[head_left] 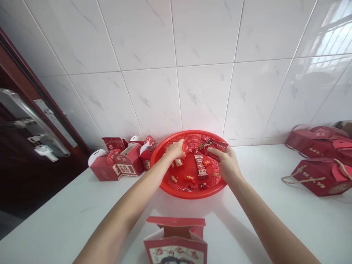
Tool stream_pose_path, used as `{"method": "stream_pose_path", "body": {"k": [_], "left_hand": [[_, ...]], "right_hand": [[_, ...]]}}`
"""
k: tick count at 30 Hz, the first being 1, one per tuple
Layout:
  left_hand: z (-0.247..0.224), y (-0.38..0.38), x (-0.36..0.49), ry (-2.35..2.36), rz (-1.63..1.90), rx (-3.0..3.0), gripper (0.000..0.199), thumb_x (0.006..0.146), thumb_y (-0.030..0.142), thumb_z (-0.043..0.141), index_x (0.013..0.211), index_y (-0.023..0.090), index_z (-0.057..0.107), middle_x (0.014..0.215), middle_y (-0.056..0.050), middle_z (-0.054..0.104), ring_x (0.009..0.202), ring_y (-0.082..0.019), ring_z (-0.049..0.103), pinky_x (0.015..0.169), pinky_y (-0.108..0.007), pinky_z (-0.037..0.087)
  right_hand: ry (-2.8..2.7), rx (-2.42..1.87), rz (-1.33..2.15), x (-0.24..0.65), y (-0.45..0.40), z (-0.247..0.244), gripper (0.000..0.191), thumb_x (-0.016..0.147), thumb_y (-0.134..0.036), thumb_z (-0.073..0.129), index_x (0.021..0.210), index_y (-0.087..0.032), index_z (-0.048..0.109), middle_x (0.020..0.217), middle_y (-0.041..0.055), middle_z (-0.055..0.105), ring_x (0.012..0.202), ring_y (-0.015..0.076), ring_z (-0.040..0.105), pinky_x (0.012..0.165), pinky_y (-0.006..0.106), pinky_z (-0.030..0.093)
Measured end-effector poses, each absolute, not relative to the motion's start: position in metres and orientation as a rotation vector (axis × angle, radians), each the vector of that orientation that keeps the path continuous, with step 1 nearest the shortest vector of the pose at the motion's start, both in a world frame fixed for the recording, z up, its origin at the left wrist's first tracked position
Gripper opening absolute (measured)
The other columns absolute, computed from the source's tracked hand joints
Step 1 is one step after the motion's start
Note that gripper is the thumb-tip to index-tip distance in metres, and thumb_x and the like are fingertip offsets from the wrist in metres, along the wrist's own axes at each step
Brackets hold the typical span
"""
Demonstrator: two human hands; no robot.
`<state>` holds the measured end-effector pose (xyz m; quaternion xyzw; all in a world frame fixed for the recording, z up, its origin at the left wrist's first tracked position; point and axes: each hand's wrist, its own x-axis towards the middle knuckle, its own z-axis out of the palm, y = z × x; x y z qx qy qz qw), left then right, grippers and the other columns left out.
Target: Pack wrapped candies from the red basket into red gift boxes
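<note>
A round red plastic basket (165,183) sits on the white counter against the tiled wall, with several wrapped red sweets (200,165) and a peanut (173,179) lying in it. My left hand (176,149) reaches into its left side, fingers closed on a small red sweet packet (184,149). My right hand (227,163) is at the basket's right side, holding a dark red packet (217,146) over the rim. An open red gift box (176,238) stands near me at the counter's front edge.
A cluster of small red gift boxes (121,161) stands left of the basket. Larger red boxes with cord handles (319,172) lie at the right. A dark wooden door with a metal handle (30,121) is at the far left.
</note>
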<state>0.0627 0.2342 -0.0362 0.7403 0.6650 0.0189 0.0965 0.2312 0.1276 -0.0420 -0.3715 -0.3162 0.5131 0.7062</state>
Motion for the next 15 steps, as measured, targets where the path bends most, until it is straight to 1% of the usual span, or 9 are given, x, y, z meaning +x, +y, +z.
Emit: {"method": "stream_pose_path", "body": {"k": [2,6,8,10,12,13,15], "left_hand": [[-0.034,0.234,0.063,2.022,0.146,2.185,0.081,0.081,0.024,0.067,0.155,0.028,0.033,0.149,-0.013,0.057,0.133,-0.032,0.058,0.094,-0.035,0.052],[-0.035,0.237,0.064,2.052,0.226,2.149,0.066,0.088,0.03,0.057,0.151,0.024,0.041,0.147,-0.014,0.059,0.133,-0.033,0.058,0.096,-0.038,0.052],[-0.039,0.241,0.063,2.039,0.227,2.139,0.065,0.089,0.031,0.053,0.152,0.02,0.041,0.148,-0.016,0.058,0.133,-0.034,0.058,0.099,-0.039,0.051],[-0.043,0.244,0.062,2.018,0.217,2.14,0.068,0.091,0.032,0.05,0.155,0.017,0.036,0.15,-0.019,0.055,0.135,-0.035,0.056,0.102,-0.041,0.049],[-0.046,0.246,0.061,1.979,0.207,2.168,0.069,0.094,0.035,0.047,0.158,0.014,0.031,0.155,-0.022,0.048,0.141,-0.036,0.05,0.108,-0.044,0.045],[-0.047,0.246,0.062,1.941,0.2,2.197,0.069,0.095,0.038,0.046,0.158,0.015,0.03,0.159,-0.022,0.043,0.146,-0.035,0.044,0.111,-0.046,0.043],[-0.049,0.244,0.065,1.829,0.172,2.273,0.072,0.094,0.048,0.05,0.158,0.021,0.033,0.166,-0.018,0.032,0.153,-0.035,0.03,0.117,-0.047,0.035]], "right_hand": [[-0.707,-0.825,1.137,0.231,0.127,-0.042,0.029,0.059,-0.02,0.084,0.085,-0.019,0.072,0.082,0.0039,0.079,0.08,0.0249,0.074,0.072,0.037,0.061],[-0.708,-0.832,1.137,0.232,0.127,-0.042,0.028,0.059,-0.02,0.084,0.084,-0.019,0.072,0.081,0.0036,0.079,0.079,0.0251,0.074,0.072,0.037,0.061],[-0.71,-0.833,1.142,0.232,0.127,-0.042,0.028,0.059,-0.02,0.084,0.084,-0.019,0.072,0.081,0.0038,0.079,0.08,0.0257,0.075,0.071,0.037,0.061],[-0.711,-0.83,1.146,0.232,0.128,-0.042,0.029,0.058,-0.02,0.085,0.084,-0.019,0.072,0.083,0.0041,0.079,0.083,0.0265,0.075,0.072,0.037,0.061],[-0.709,-0.824,1.148,0.232,0.128,-0.043,0.03,0.058,-0.02,0.085,0.085,-0.019,0.073,0.084,0.0043,0.08,0.084,0.027,0.075,0.073,0.037,0.061],[-0.711,-0.823,1.15,0.232,0.128,-0.043,0.031,0.058,-0.02,0.085,0.086,-0.019,0.073,0.084,0.0044,0.08,0.084,0.0271,0.075,0.072,0.038,0.061],[-0.716,-0.825,1.15,0.232,0.128,-0.043,0.03,0.058,-0.021,0.085,0.086,-0.019,0.073,0.084,0.0043,0.079,0.082,0.0265,0.075,0.072,0.038,0.061]]}}
